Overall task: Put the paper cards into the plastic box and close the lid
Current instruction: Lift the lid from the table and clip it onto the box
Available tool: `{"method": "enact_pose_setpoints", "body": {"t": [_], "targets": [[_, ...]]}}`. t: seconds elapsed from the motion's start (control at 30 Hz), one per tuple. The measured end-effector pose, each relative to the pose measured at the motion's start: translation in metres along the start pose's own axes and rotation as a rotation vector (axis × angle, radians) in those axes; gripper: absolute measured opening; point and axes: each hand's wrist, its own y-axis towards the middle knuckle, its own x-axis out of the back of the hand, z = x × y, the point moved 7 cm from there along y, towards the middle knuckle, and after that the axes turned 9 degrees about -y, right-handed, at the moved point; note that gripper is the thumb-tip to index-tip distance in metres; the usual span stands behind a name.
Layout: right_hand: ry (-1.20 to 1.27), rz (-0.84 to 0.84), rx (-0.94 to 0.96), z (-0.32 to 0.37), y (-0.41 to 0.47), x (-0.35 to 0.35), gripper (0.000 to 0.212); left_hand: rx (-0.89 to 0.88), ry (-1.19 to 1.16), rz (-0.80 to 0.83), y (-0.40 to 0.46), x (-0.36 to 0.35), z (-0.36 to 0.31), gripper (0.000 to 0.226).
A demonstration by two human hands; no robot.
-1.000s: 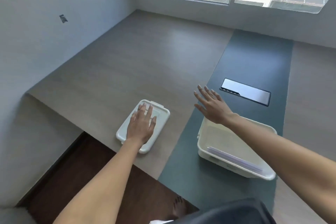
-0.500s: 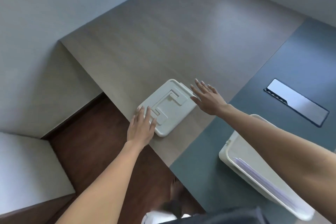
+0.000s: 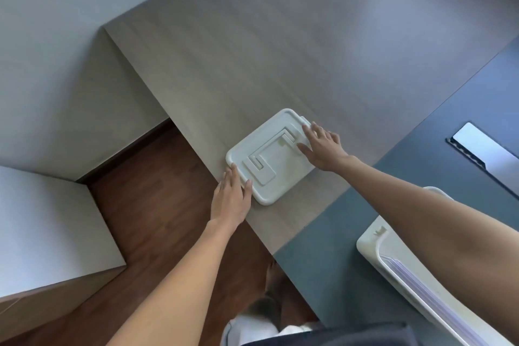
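Note:
The white plastic lid lies flat on the wooden table near its front edge. My left hand rests at the lid's near corner, fingers spread and touching its rim. My right hand lies on the lid's far right side, fingers apart, by the small tab. The open white plastic box stands at the lower right on the dark mat, partly hidden by my right forearm. Pale paper cards lie inside it along the near wall.
A dark teal mat covers the right part of the table. A silver cable hatch sits in the mat at the right. Brown floor and a white cabinet lie to the left below the table edge.
My right hand has moved from above the box over to the lid and now rests on it. My left hand has slid from the lid's top to its near corner. The view has swung left.

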Motion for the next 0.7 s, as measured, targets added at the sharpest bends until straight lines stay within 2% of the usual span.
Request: {"method": "enact_pose_setpoints", "body": {"t": [0.2, 0.3, 0.4, 0.6, 0.7], "targets": [[0.2, 0.085, -0.138, 0.006, -0.002, -0.003, 0.076, 0.168, -0.398, 0.014, -0.003, 0.004, -0.01, 0.067], [0.313, 0.107, -0.192, 0.008, -0.006, 0.0, 0.078, 0.229, -0.624, -0.097, 0.001, 0.015, -0.01, 0.046], [0.439, 0.128, -0.247, 0.003, -0.015, 0.005, 0.079, 0.302, -0.751, -0.157, 0.0, 0.023, -0.008, 0.013], [0.63, 0.19, -0.265, -0.002, -0.04, 0.008, 0.085, 0.545, -1.186, -0.276, -0.009, 0.025, 0.001, 0.026], [0.686, 0.143, -0.255, -0.004, -0.05, 0.018, 0.084, 0.517, -1.235, -0.286, -0.01, 0.028, -0.006, 0.021]]}}
